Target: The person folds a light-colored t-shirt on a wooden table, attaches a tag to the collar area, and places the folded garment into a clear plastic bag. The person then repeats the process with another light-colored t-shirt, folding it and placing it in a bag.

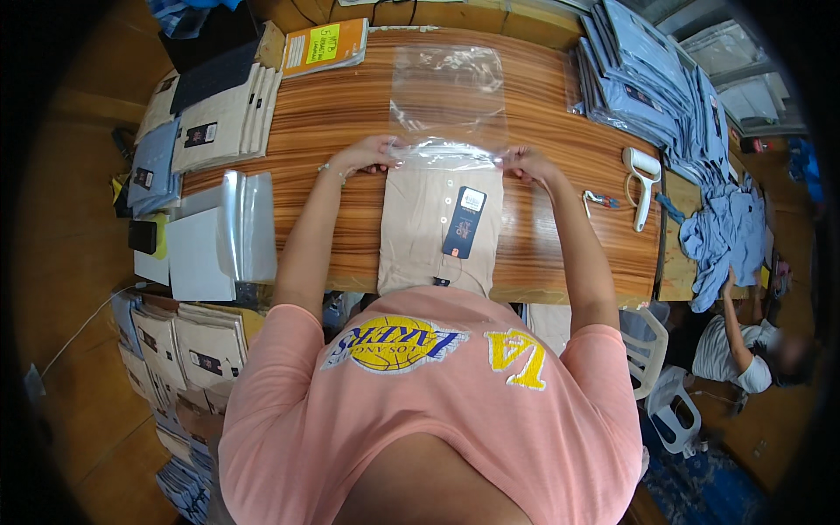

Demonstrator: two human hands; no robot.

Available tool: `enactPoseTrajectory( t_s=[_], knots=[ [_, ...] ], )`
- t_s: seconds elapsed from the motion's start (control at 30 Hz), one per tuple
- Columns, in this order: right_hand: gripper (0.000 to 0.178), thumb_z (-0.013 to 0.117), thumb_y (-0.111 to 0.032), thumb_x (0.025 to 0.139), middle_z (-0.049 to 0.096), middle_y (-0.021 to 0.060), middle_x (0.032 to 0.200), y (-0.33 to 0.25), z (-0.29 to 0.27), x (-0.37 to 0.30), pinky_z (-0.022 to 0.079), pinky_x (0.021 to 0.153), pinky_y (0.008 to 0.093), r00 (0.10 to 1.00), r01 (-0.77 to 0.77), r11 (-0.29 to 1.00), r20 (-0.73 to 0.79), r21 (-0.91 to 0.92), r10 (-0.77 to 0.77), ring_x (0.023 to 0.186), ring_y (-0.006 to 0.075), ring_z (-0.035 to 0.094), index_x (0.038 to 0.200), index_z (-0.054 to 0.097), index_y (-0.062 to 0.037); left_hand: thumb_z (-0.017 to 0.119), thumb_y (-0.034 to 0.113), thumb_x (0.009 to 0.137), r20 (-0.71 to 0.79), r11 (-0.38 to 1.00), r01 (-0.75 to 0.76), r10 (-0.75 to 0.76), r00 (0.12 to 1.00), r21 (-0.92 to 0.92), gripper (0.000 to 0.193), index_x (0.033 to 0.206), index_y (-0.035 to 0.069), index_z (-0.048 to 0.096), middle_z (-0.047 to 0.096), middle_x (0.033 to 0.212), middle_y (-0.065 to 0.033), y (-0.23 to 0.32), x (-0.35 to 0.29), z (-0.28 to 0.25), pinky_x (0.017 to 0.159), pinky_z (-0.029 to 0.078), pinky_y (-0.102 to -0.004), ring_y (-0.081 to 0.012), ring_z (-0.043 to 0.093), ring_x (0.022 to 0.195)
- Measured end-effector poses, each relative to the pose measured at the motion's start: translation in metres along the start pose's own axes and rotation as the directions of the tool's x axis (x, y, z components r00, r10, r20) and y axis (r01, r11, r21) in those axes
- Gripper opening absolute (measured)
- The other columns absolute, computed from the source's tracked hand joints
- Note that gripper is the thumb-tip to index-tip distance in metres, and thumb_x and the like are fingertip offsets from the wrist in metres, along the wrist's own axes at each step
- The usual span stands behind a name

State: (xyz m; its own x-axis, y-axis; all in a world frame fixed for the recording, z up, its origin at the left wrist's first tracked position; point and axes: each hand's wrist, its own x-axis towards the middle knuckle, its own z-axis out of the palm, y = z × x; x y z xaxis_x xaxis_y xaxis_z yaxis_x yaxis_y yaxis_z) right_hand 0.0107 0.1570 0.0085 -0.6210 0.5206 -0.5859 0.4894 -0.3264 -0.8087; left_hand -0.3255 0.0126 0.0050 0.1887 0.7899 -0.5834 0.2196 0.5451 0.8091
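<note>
A folded beige shirt (pixel 411 219) with small buttons lies in front of me, its near end against my body. A dark hang tag (pixel 462 229) with a white sticker rests on it. Beyond the shirt's far end a clear plastic bag (pixel 448 96) lies flat on the table. My left hand (pixel 367 156) pinches the left corner of the bag's near edge, where it meets the shirt. At the right corner, my right hand (pixel 528 164) grips the same edge between its fingers. The bag's edge stretches between both hands.
Stacked beige shirts (pixel 223 122), plastic sleeves (pixel 254 227) and an orange notebook (pixel 325 45) lie left. Right are a lint roller (pixel 643 179), small snips (pixel 602 201) and piled blue shirts (pixel 634 79). Another person (pixel 744 341) handles a loose blue garment (pixel 726 232) at the far right.
</note>
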Motion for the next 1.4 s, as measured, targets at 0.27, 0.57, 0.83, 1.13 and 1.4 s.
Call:
enactPoseTrajectory(
  t_s=[0.27,0.57,0.83,1.13,1.4],
  knots=[
    [0.025,0.073,-0.014,0.078,0.043,-0.0073,0.054,0.010,-0.009,-0.004,0.019,0.036,0.0178,0.970,-0.186,0.982,0.164,0.033,0.178,0.042,0.0023,0.034,0.098,0.061,-0.0086,0.069,0.012,0.079,-0.001,0.999,0.033,-0.033,0.999,0.024,0.049,0.124,0.010,0.049,0.061,0.079,0.0057,0.005,-0.002,0.001,0.045,0.034,-0.0128,0.0004,0.049,0.060],
    [0.018,0.069,-0.010,0.080,0.040,-0.0055,0.048,0.013,0.012,-0.037,0.020,0.035,0.0185,0.929,-0.233,0.960,0.327,0.157,0.172,0.039,0.0026,0.032,0.095,0.059,-0.0062,0.074,0.017,0.076,0.053,0.999,0.025,-0.026,0.998,0.032,0.046,0.115,0.008,0.051,0.061,0.079,0.0048,-0.016,-0.034,0.019,0.047,0.037,-0.0151,-0.0019,0.050,0.060],
    [0.024,0.078,-0.014,0.072,0.044,-0.0049,0.049,0.046,0.056,-0.083,0.020,0.035,0.0195,0.951,-0.209,0.977,0.241,0.035,0.195,0.038,0.0020,0.031,0.091,0.066,-0.0056,0.076,0.007,0.072,0.129,0.985,0.167,-0.171,0.977,0.042,0.052,0.119,0.004,0.052,0.066,0.097,-0.0021,-0.032,-0.088,0.061,0.053,0.042,-0.0165,-0.0035,0.054,0.066],
    [0.020,0.077,-0.010,0.072,0.055,-0.0053,0.058,0.079,0.095,-0.129,0.024,0.038,0.0187,0.962,-0.240,0.971,0.138,0.019,0.235,0.043,0.0012,0.037,0.088,0.066,-0.0051,0.069,0.001,0.077,0.150,0.979,0.059,-0.029,0.988,-0.197,0.050,0.123,0.001,0.049,0.063,0.107,-0.0057,-0.087,-0.124,0.100,0.069,0.048,-0.0223,-0.0088,0.059,0.085],
    [0.013,0.072,-0.012,0.078,0.054,-0.0046,0.058,0.139,0.128,-0.157,0.028,0.041,0.0187,0.992,-0.123,0.963,0.008,0.240,0.125,0.044,0.0011,0.038,0.087,0.067,-0.0045,0.064,0.012,0.084,0.069,0.954,0.207,-0.196,0.978,-0.217,0.026,0.108,0.001,0.059,0.066,0.082,-0.0024,-0.084,-0.173,0.129,0.046,0.039,-0.0173,-0.0030,0.050,0.053]
  ],
)
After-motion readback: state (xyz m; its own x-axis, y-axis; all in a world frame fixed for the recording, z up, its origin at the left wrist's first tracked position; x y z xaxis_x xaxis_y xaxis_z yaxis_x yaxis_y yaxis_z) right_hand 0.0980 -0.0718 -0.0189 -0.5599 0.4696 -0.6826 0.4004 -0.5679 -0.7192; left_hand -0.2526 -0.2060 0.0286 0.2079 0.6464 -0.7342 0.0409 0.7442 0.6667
